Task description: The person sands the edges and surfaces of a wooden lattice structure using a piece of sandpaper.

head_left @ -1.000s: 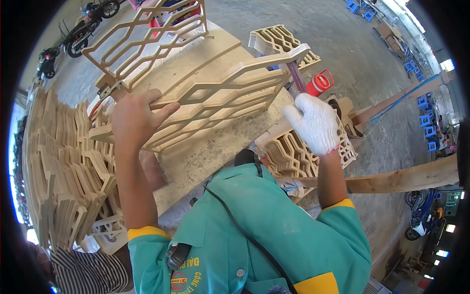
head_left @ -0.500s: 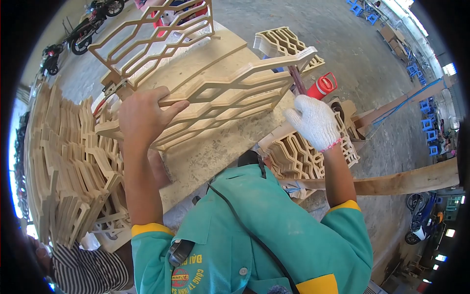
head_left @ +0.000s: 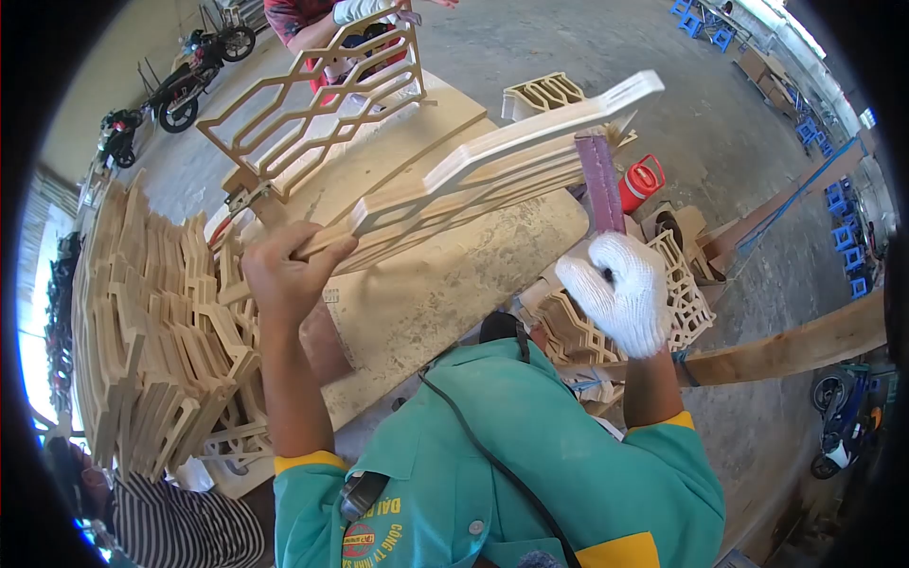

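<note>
My bare left hand [head_left: 295,270] is closed around the near left end of a pale wooden lattice panel [head_left: 492,151]. The panel is tilted so that its zigzag edge faces up, and its far end rises to the upper right over the workbench [head_left: 426,284]. In a white knitted glove, my right hand [head_left: 625,295] is closed on the lower end of a flat purple sanding stick [head_left: 598,180]. The stick points away from me, and its top overlaps the panel's far end in this view.
Left of the bench stands a tall stack of wooden lattice pieces [head_left: 161,322]. Another lattice panel [head_left: 322,99] stands upright at the back, near a co-worker's gloved hand [head_left: 363,11]. To the right are a red jug [head_left: 642,183], more lattice pieces [head_left: 568,322] and a wooden beam [head_left: 786,350].
The panel has turned from showing its open lattice to nearly edge-on, its far end higher. My right hand has moved slightly down and right, and the sanding stick shows more. A co-worker's arm has appeared.
</note>
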Demonstrator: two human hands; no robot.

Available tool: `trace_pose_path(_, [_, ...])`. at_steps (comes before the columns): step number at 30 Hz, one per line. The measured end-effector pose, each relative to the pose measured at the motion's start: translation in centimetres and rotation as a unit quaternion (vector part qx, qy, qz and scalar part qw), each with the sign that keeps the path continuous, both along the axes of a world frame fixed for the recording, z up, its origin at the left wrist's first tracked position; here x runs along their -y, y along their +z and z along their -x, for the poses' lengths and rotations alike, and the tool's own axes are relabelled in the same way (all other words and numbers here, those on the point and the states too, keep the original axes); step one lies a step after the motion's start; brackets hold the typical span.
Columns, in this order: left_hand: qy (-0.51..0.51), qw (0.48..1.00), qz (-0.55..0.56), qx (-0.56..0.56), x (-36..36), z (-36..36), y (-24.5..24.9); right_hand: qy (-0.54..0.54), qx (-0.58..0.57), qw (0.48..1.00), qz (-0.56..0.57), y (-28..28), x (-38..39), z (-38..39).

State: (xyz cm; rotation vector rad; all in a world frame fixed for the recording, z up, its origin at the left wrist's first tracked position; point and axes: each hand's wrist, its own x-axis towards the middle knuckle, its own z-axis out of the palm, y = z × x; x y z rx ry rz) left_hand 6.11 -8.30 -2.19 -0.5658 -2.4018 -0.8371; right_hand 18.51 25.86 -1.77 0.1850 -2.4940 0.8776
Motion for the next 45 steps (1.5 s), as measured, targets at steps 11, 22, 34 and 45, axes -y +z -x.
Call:
trace_pose_path(11, [0.058,0.996,0.064,-0.013,-3.4,-2.5,2.2,0.144,0.206,0.806,0.536,1.2,0.1,2.2])
trace_pose_path(22, [0.118,0.964,0.226,0.081,-5.8,1.0,1.2,0.108,0.256,0.772,0.572,-3.8,0.6,7.3])
trace_pose_path(34, [0.108,0.96,0.244,0.085,-5.9,1.0,0.6,0.216,0.308,0.803,0.463,-4.5,-2.1,8.7])
trace_pose_path(45, [0.115,0.956,0.262,0.067,-5.3,3.3,0.6,0.097,0.321,0.819,0.465,-9.8,-1.3,7.6])
